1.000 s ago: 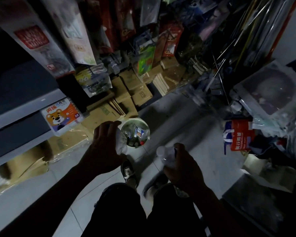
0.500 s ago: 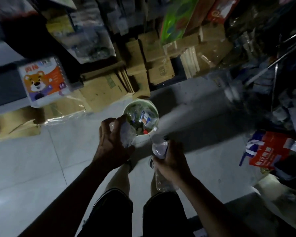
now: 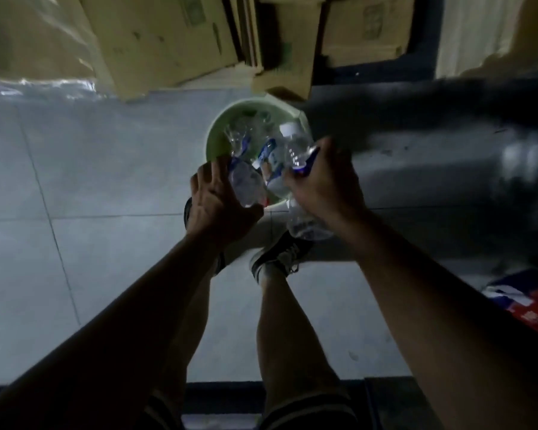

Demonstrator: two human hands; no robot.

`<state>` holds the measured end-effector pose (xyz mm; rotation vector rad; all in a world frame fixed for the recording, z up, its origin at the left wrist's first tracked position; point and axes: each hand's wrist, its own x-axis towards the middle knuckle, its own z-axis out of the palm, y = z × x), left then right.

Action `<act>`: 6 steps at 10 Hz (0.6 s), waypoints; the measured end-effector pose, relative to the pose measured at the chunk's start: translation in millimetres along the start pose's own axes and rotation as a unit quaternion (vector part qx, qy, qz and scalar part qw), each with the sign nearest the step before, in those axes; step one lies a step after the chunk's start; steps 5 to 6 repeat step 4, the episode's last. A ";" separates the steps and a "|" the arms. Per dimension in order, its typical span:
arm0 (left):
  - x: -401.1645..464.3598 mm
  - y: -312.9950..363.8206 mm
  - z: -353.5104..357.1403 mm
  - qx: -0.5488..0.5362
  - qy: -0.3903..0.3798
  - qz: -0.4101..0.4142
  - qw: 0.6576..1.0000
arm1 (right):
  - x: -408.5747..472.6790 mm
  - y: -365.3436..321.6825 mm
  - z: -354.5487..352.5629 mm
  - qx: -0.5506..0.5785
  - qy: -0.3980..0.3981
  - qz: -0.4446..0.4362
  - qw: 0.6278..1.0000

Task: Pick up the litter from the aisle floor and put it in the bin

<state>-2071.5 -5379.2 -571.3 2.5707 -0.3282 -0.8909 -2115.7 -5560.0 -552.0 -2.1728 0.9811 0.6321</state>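
Grey floor tiles [image 3: 100, 169] are filling the left and centre of the frame, dimly lit; flattened cardboard boxes [image 3: 168, 38] are leaning along the upper edge. Pale green bin [image 3: 218, 131] is standing on the floor at upper centre, just below the boxes, with clear plastic bottles lying inside. Left hand [image 3: 221, 200] is hovering over the bin's near rim, fingers curled around a crumpled clear plastic bottle [image 3: 246, 184]. Right hand [image 3: 323, 184] is gripping a second clear bottle with a white cap [image 3: 295, 144], its capped end tilting over the bin's opening. Another crushed bottle [image 3: 308, 228] is showing just beneath the right wrist; whether that hand is holding it I cannot tell. Black sneaker [image 3: 280, 256] is planted below the bin. Red and blue package [image 3: 528, 305] is lying at the right edge.
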 end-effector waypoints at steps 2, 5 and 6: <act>29.2 -30.3 42.6 0.002 0.001 0.005 1.000 | 53.2 -18.3 59.5 -0.004 -0.051 -0.017 0.999; 24.3 -40.9 43.1 -0.008 -0.001 0.007 1.000 | 49.4 -24.4 73.0 -0.003 -0.059 -0.037 0.998; 24.3 -40.9 43.1 -0.008 -0.001 0.007 1.000 | 49.4 -24.4 73.0 -0.003 -0.059 -0.037 0.998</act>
